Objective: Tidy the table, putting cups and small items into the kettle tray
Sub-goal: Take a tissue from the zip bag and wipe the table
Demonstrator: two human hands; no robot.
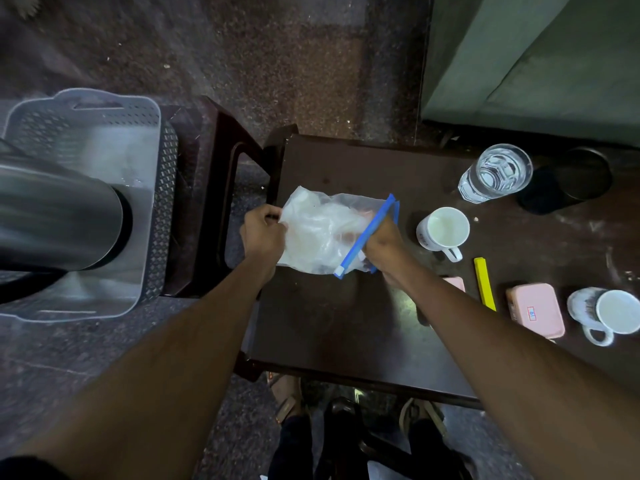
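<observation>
We hold a clear zip bag (322, 233) between both hands over the near-left part of the dark table (332, 327). Our left hand (263, 233) is closed on the bag's left edge, fingers curled around the plastic; our right hand (382, 244) pinches its right end, just beside the blue zipper strip (367, 233) that runs slantwise across the bag. The plastic is cloudy and crumpled, with something pale and a pinkish patch inside that we cannot make out.

Right of our right hand stands a white mug (443, 230) with small print on its side, too blurred to read. Farther right lie a yellow stick (485, 284) and a pink box (535, 310) bearing a small label with red marks, unreadable. A second mug (606, 311) lies beyond it, and a glass of water (495, 173) stands behind.

Well left of our left hand, a grey perforated tray (152, 202) on a stool holds a steel kettle (59, 216).
</observation>
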